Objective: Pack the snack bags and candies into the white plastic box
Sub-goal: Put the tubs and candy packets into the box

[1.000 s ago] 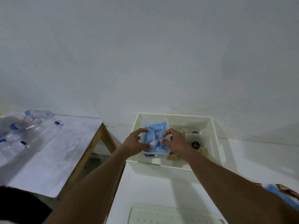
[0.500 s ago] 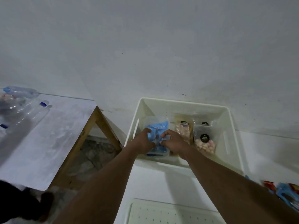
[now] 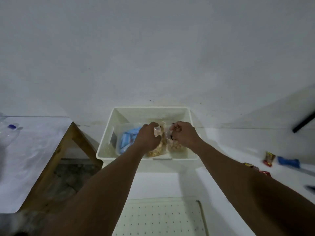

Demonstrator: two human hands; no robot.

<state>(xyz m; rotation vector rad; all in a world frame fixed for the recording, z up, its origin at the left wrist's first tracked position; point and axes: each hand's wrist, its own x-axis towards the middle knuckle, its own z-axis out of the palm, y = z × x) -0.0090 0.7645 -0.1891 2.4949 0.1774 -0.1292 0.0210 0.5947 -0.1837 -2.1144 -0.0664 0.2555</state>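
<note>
Hands (image 3: pixel 148 137) pinching snack bags (image 3: pixel 155 150), grip closed

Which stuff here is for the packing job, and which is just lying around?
For the job:
- white plastic box
- clear tub of blue packets
- two clear bags of tan snacks, held by both hands
- red candy wrappers on the table

Just lying about:
- clear plastic bottles with blue caps
- white perforated lid

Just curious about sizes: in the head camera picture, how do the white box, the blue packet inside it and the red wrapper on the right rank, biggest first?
1. white box
2. blue packet
3. red wrapper
All sit at similar distances, so the order seems safe.
</note>
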